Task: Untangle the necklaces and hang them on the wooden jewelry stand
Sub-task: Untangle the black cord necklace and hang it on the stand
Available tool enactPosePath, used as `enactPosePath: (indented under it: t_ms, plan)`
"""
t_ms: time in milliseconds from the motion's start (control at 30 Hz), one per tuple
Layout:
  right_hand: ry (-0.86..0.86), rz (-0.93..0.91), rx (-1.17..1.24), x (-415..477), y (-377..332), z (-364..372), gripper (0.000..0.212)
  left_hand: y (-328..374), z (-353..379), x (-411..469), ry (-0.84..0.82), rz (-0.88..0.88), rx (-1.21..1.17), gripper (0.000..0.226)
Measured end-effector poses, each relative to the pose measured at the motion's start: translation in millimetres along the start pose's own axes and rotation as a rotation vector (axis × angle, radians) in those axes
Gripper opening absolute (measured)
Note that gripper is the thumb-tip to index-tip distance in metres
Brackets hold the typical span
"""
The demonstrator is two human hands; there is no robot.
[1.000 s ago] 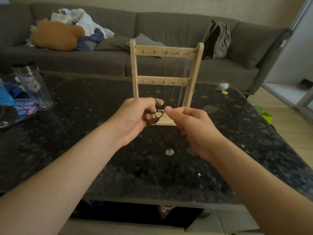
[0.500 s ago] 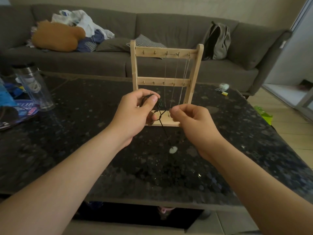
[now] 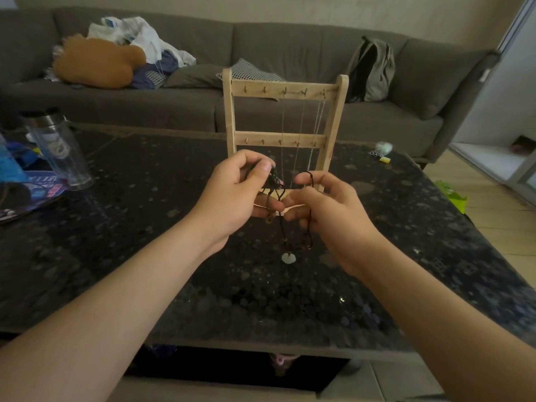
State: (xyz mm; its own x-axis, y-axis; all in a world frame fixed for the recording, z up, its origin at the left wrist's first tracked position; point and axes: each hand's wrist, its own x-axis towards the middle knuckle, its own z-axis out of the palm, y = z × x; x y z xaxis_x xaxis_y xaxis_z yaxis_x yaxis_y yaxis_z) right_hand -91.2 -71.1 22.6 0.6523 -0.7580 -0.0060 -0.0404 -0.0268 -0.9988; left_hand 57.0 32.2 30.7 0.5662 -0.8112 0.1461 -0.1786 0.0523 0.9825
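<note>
Stand: The wooden jewelry stand point(image 3: 285, 91) sits upright on the dark stone counter point(image 3: 145, 227), just behind both hands, with a grey sofa point(image 3: 290, 47) beyond.
Done: Several thin pale chains point(image 3: 301, 126) already hang from hooks toward the right of the top bar, so part of the job appears finished.
In hand: A black cord necklace point(image 3: 280, 224) is held between the hands, in front of the stand's base. Its pale pendant point(image 3: 288, 258) dangles low over the counter; whether it touches cannot be told.
Left hand: The left hand point(image 3: 235, 195) pinches the bunched knot of cord between thumb and forefinger.
Right hand: The right hand point(image 3: 327, 210) has its fingers curled, with a strand looped over the forefinger and trailing down past the palm.
Left to do: The cord looks tangled near the left thumb. It likely needs freeing before it goes on one of the bare hooks at the left of the top bar.
Change: Half a second earlier the hands sit closer together, the right pinching tight beside the left. Now the right has drawn aside with a loop pulled out, and a second strand hangs free. The pendant hangs in much the same spot.
</note>
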Motion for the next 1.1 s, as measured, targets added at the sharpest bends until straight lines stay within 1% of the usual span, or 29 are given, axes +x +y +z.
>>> enactPosePath:
  t_ms: [67, 133, 200, 300, 367, 467, 533, 633, 767, 800, 867, 900, 1000, 1100]
  plan:
    - [-0.036, -0.008, 0.007, -3, -2, 2, 0.02, 0, -2, 0, -0.047, 0.0, -0.016, 0.02]
    - [-0.016, -0.059, -0.034, -3, 0, 3, 0.021, 0, -3, 0, -0.077, -0.005, -0.027, 0.021]
    - [0.006, -0.11, -0.096, -1, 3, 2, 0.021, -1, -2, 0, -0.087, -0.005, -0.036, 0.021]
    - [0.001, -0.184, -0.181, -1, 4, 2, 0.008, -1, -1, -1, -0.082, 0.011, -0.006, 0.021]
    - [-0.004, -0.21, -0.217, -1, 6, 2, 0.008, -3, -1, -1, -0.068, 0.01, 0.01, 0.022]
    - [0.035, -0.171, -0.219, -1, 8, 2, 0.012, -5, -1, 2, -0.032, -0.021, -0.015, 0.026]
    - [0.088, -0.12, -0.202, 1, 8, 2, 0.014, -6, 0, 3, -0.007, -0.054, -0.025, 0.035]
    - [0.163, -0.078, -0.201, 3, 10, 2, 0.014, -6, 1, 4, 0.083, -0.061, 0.092, 0.045]
    - [0.19, -0.06, -0.223, 5, 12, 1, 0.015, -6, 0, 5, 0.141, -0.049, 0.143, 0.035]
    - [0.185, -0.049, -0.2, 5, 12, 0, 0.016, -6, 0, 5, 0.147, -0.036, 0.177, 0.031]
    - [0.166, -0.004, -0.111, 5, 11, 0, 0.018, -8, 1, 4, 0.152, -0.008, 0.253, 0.013]
    - [0.153, 0.02, -0.075, 5, 12, 0, 0.019, -8, 1, 3, 0.137, -0.016, 0.267, 0.004]
    - [0.132, 0.051, -0.022, 6, 13, 0, 0.021, -6, 2, -2, 0.004, -0.081, 0.303, 0.021]
    - [0.134, 0.057, -0.005, 7, 13, 2, 0.025, -3, 4, -4, -0.101, -0.129, 0.293, 0.015]
